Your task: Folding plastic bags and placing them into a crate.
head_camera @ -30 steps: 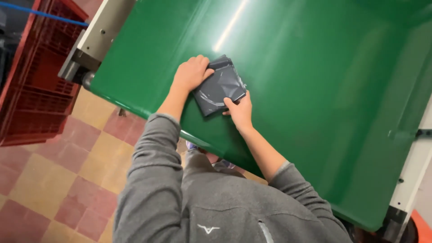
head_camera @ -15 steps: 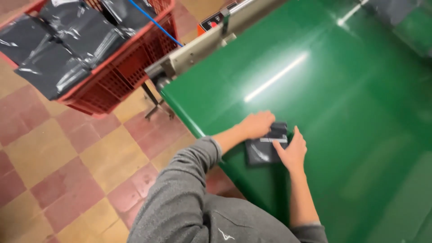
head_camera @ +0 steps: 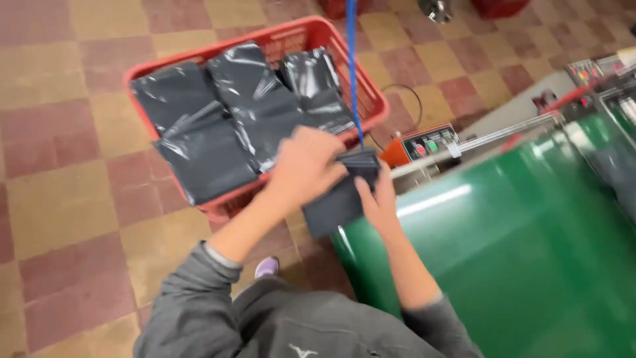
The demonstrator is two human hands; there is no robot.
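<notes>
A small dark grey plastic-wrapped parcel (head_camera: 341, 195) is in the air between the green conveyor belt (head_camera: 503, 265) and a red crate (head_camera: 301, 36). My left hand (head_camera: 306, 164) grips its upper left side. Its right edge is held by my right hand (head_camera: 377, 202). The red crate stands on the floor just beyond my hands and holds several grey plastic parcels (head_camera: 232, 116).
An orange control box (head_camera: 424, 142) with buttons sits at the belt's end, beside a metal frame (head_camera: 490, 132). A blue cord (head_camera: 352, 66) hangs down in front of the crate. The floor is checkered red and tan tile (head_camera: 66, 199). My shoe (head_camera: 266, 267) shows below.
Both hands lifted the parcel off the green belt and carried it left toward the red crate. My view swung left and down, bringing the crate to the centre.
</notes>
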